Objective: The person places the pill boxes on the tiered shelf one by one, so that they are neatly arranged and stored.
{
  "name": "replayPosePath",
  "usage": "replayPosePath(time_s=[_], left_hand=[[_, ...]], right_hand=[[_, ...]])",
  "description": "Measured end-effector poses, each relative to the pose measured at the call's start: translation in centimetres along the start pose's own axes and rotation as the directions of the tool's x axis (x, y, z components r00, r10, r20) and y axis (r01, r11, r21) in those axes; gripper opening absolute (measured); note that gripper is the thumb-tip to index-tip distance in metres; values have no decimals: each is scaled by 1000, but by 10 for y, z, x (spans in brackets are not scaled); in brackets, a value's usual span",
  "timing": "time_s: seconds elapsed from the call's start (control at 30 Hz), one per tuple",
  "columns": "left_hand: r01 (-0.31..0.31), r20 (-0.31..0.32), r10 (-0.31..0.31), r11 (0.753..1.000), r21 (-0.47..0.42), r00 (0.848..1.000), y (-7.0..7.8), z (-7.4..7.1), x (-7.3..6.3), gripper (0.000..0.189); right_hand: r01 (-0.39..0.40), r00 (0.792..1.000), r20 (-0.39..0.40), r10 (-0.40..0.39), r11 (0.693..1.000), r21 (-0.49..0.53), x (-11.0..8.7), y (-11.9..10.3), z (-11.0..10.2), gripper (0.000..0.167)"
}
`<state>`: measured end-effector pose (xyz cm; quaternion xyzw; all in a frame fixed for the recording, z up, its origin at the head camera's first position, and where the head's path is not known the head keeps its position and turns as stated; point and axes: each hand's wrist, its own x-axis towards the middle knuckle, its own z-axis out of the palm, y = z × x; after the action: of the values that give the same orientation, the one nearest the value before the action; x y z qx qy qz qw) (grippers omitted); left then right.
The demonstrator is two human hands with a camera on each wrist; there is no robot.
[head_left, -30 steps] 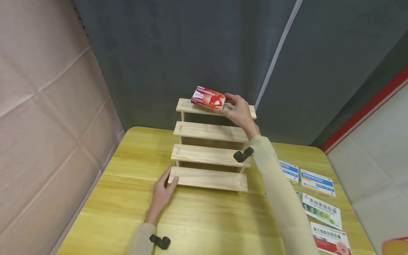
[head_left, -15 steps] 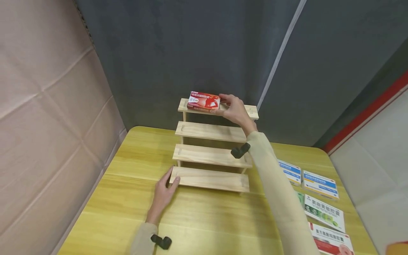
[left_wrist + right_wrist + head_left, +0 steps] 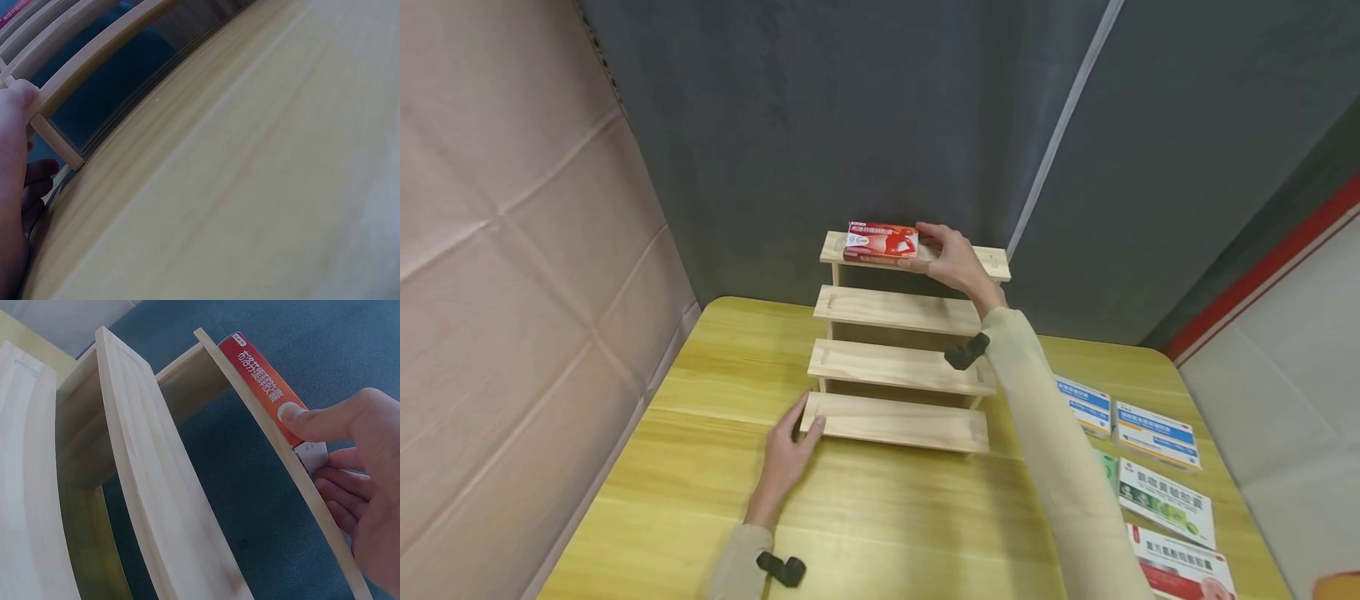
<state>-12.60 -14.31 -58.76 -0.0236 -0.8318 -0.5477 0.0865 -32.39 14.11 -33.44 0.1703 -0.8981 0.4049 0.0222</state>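
A red and white medicine box (image 3: 882,242) lies flat on the left part of the top step of a wooden stepped shelf (image 3: 898,423). My right hand (image 3: 955,258) pinches the box by its right end; in the right wrist view the thumb presses the side of the medicine box (image 3: 262,387). At the lowest step's left end, my left hand (image 3: 784,454) holds the shelf, thumb on the board and the other fingers by its side. The left wrist view shows that thumb on the edge of the wooden shelf (image 3: 103,50).
On the table (image 3: 700,450) at the right lie several more medicine boxes: a blue and white box (image 3: 1157,435), a green and white box (image 3: 1167,502) and a red and white carton (image 3: 1180,560). A dark curtain (image 3: 805,125) hangs close behind the shelf.
The box in my right hand has moved left and down, from tilted above the top step to lying flat on it. My left hand stays at the lowest step.
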Motion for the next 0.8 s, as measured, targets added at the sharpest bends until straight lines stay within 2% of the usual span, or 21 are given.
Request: replayPosePath(time_s=[0.27, 0.53, 0.8], left_hand=[[-7, -5, 7, 1000, 0, 1000, -3, 1, 0, 62], [-20, 2, 20, 1000, 1, 1000, -4, 2, 4, 62], [-25, 2, 25, 1000, 2, 1000, -4, 0, 4, 61]], right_hand=[[-15, 1000, -12, 15, 1000, 9, -4, 4, -5, 80], [-21, 1000, -22, 22, 998, 56, -19, 13, -22, 74], [-44, 999, -11, 44, 999, 17, -31, 16, -31, 75]])
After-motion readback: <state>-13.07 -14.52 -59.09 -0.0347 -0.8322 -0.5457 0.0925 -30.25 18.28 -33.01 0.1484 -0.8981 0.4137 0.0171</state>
